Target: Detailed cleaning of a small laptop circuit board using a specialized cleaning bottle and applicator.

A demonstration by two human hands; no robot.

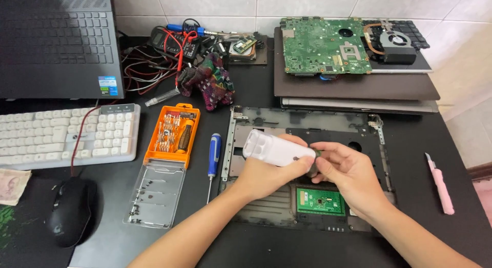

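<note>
While hovering above the middle of the shell [307, 125], clasping a white tool [277, 149] in the left hand [261, 173], fingers curled tight round its body; pinching its dark end [316, 154] between right hand's [348, 170] thumb and forefinger. Looks like working at that end, mid-step. Calls for a steady hold, clear of the green board [321, 201] just below. Screwdriver [214, 155] and orange bit case [171, 137] lying left, pink knife [439, 183] right

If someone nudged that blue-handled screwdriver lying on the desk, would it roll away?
The blue-handled screwdriver has a round-looking handle, so it would probably roll sideways. It lies between the orange bit case and the laptop shell, which would likely stop it. Its thin shaft looks stiff.
</note>
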